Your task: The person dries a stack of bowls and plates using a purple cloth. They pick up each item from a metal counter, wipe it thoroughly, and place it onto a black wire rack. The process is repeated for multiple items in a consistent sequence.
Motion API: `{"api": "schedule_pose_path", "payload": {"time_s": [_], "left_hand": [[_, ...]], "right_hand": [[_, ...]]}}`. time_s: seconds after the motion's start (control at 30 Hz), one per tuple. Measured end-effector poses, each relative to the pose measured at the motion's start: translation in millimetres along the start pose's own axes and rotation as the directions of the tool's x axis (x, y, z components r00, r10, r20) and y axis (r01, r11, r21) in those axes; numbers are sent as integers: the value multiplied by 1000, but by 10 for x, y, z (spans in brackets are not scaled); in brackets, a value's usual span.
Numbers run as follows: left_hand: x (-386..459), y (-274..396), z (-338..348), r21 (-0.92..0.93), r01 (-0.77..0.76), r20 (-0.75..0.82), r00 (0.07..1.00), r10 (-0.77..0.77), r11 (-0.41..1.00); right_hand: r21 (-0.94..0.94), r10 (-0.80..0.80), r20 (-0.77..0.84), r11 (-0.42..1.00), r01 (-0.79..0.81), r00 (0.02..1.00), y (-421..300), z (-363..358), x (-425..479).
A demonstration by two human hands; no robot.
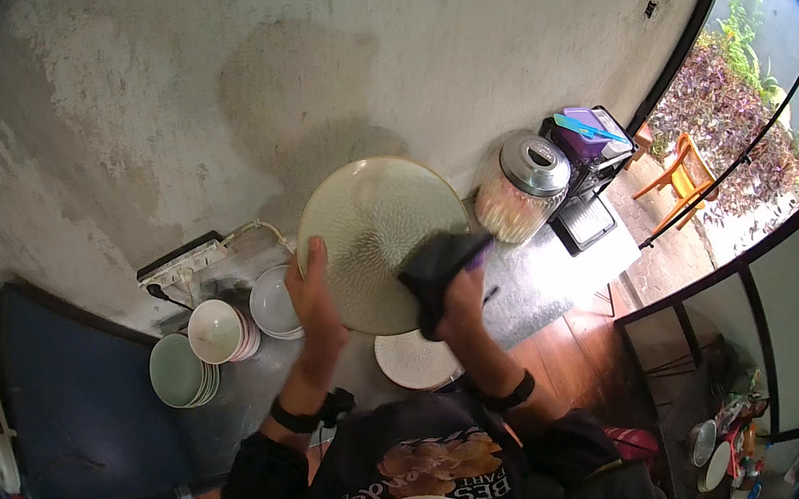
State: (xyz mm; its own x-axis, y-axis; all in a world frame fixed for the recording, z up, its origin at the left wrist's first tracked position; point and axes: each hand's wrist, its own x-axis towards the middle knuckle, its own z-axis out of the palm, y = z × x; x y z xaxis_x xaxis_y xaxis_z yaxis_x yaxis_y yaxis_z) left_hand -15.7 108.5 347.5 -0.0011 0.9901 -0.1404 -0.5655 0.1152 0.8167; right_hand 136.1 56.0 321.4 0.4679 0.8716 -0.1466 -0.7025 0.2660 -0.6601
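A large round plate (382,209) with a pale, dimpled surface and a thin brownish rim is held up in front of me. My left hand (316,291) grips its lower left edge, thumb lying on the face. With my right hand (463,299) I hold a dark cloth (438,270) against the right side of the plate. The cloth hides part of the rim and most of those fingers. Below, another pale round plate (415,361) rests on the grey tabletop (353,372), its upper part covered by the raised one.
Left of my hands stand stacked green bowls (175,370), pinkish-white bowls (213,331) and white bowls (277,301). A power strip (182,262) is near the wall. To the right are a lidded glass jar (520,197), a purple container (585,134) and a black rack (591,176).
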Motion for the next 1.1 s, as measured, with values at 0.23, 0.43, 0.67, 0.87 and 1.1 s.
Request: {"api": "schedule_pose_path", "payload": {"time_s": [0.23, 0.43, 0.67, 0.87, 1.1], "left_hand": [[0, 219, -178, 217, -204, 286, 948, 137, 955], [-109, 144, 16, 159, -97, -55, 993, 107, 982], [-212, -129, -323, 26, -247, 78, 967, 244, 969], [-3, 105, -298, 71, -190, 63, 981, 186, 979], [-273, 177, -398, -145, -134, 91, 985, 148, 980]], "right_hand": [[-161, 70, 268, 987, -27, 961, -34, -236, 85], [-145, -238, 163, 954, 262, 957, 94, 3, 114], [-190, -56, 208, 977, 96, 977, 208, 58, -179], [-153, 23, 4, 988, -22, 1000, 178, 286, -219], [-217, 22, 191, 976, 20, 981, 251, 74, -139]]}}
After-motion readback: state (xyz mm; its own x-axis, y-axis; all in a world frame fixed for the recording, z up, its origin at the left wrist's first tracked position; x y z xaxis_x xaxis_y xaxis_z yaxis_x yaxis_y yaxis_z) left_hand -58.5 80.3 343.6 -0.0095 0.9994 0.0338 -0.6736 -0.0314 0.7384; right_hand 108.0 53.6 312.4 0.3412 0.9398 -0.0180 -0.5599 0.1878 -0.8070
